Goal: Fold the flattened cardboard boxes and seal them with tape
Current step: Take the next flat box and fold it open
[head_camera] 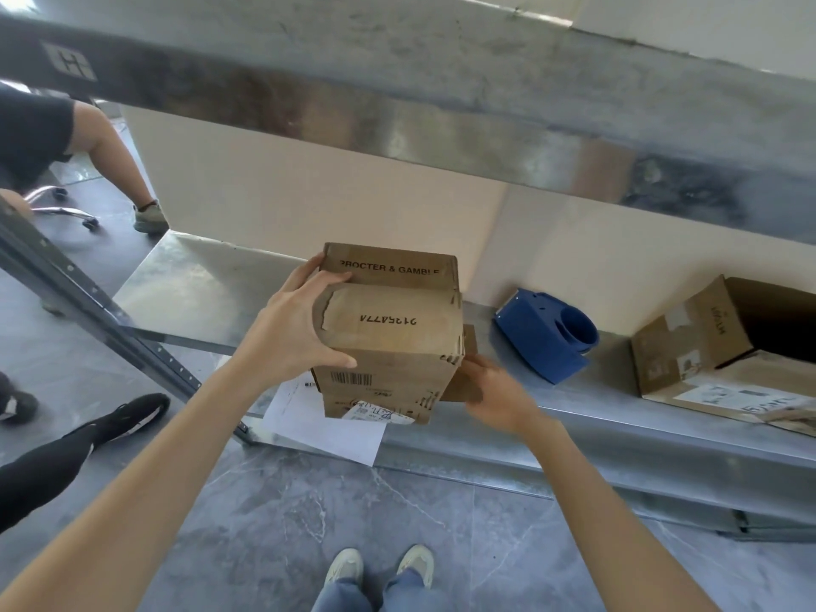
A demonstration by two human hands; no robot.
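A: Whereabouts of the cardboard box (393, 329)?

B: Dead centre, upright, over the front lip of the metal shelf (198, 280). Top flaps folded down. PROCTER & GAMBLE printed on the far flap, a number on the near one, a barcode on the near wall.

A: And the left hand (300, 329)?

B: Clamped on the box's 9 o'clock side. Fingers up over the far flap's corner, thumb hooked along the near top edge around 7 o'clock.

A: Then the right hand (494, 390)?

B: Low at the box's 4 o'clock, against a brown side flap (461, 386) jutting out there. Fingertips hidden behind cardboard. Cannot tell whether pinching or only touching. Hands well apart, box between them.

A: Anything beneath?

B: Labelled cardboard just under the barcode. Cannot tell whether a second carton or the same box. White paper sheet (326, 421) at 7 o'clock, hanging over the shelf lip.

A: Surroundings?

B: Blue tape dispenser (543, 335) at 3 o'clock on the shelf, near the box but apart from it. Open carton (689, 342) farther out at 3 o'clock, tipped on its side. Upper shelf beam (397, 125) across 12 o'clock. Pale shoes (379, 563) at 6 o'clock on the grey floor. Black shoe (132, 417) at 8 o'clock. Chair base (62, 205) at 10 o'clock beside a seated person's bare leg.
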